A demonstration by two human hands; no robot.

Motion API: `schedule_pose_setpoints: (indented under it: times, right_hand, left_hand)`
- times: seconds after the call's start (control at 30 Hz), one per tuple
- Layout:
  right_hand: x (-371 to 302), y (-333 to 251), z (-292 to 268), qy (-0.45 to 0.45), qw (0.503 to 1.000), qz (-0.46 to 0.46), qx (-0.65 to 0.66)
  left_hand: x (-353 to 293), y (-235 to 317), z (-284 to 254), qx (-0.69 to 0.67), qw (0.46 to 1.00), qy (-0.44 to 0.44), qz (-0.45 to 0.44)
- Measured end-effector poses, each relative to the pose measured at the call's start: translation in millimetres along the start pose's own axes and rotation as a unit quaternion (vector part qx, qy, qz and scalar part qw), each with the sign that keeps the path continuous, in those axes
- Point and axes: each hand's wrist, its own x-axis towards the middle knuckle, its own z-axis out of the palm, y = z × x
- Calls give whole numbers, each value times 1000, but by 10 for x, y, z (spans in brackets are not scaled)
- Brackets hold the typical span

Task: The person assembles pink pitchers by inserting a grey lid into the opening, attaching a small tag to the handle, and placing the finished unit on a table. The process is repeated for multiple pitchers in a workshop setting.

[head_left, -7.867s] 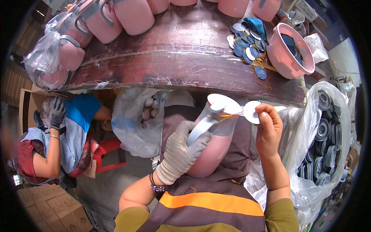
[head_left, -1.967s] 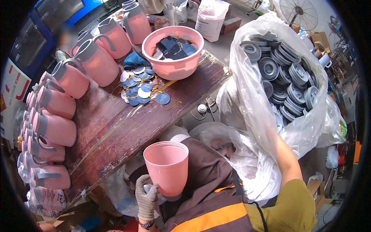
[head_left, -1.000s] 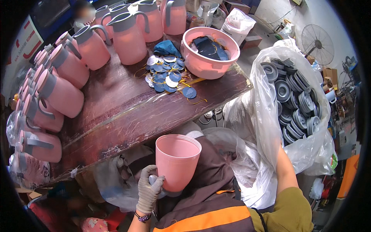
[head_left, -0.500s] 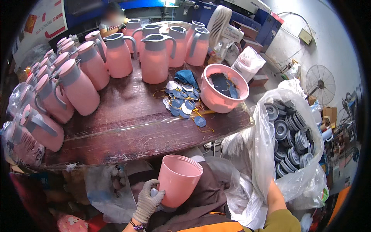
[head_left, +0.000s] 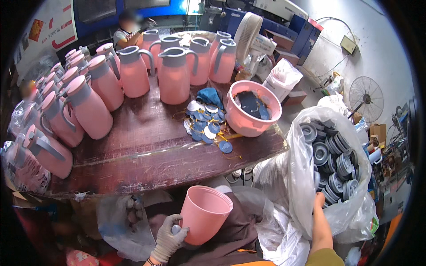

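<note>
My left hand (head_left: 170, 238), in a pale knit glove, is closed on a pink jug body (head_left: 204, 217) over my lap. The body is an open, handleless cup shape, tilted a little. A small pale rounded end (head_left: 176, 229) shows by the gloved thumb; its kind cannot be made out. My bare right hand (head_left: 318, 202) is at the near inner side of a clear plastic bag (head_left: 298, 155) full of grey round ridged parts (head_left: 321, 153) that look like lids or bases. Its fingers are mostly hidden against them, so their grip does not show.
On the dark red table (head_left: 133, 166), pink jugs with grey spouts and handles (head_left: 174, 82) crowd the left and back. A pile of blue and white tags (head_left: 204, 122) lies beside a pink tub (head_left: 254, 126). A person (head_left: 128, 35) is beyond the table; a standing fan (head_left: 366, 98) is at right.
My right hand has moved up and forward to the grey parts in the bag. The left hand still holds the pink jug body in nearly the same place. The view has shifted slightly.
</note>
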Motion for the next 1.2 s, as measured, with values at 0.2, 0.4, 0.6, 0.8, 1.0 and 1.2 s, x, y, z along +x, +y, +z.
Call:
schedule_pose_setpoints:
  times: [0.2, 0.4, 0.6, 0.8, 1.0, 1.2]
  right_hand:
    - [771, 290, -640, 13, 997, -54, 60]
    - [556, -550, -986, 91, 966, -173, 172]
    - [-1584, -2518, -2083, 0, 831, -407, 378]
    - [-2951, -3272, -1645, -231, 664, -546, 456]
    - [-2937, -3095, -1625, -310, 636, -547, 447]
    - [-2887, -3031, -1669, -345, 603, -569, 440]
  left_hand:
    - [10, 125, 62, 21, 997, 11, 77]
    - [-7, 23, 34, 96, 986, 26, 136]
    - [-108, 201, 113, 112, 990, -17, 87]
    - [-254, 203, 115, 103, 990, 4, 100]
    - [-360, 147, 71, 75, 994, 13, 73]
    - [-56, 45, -86, 98, 992, 23, 80]
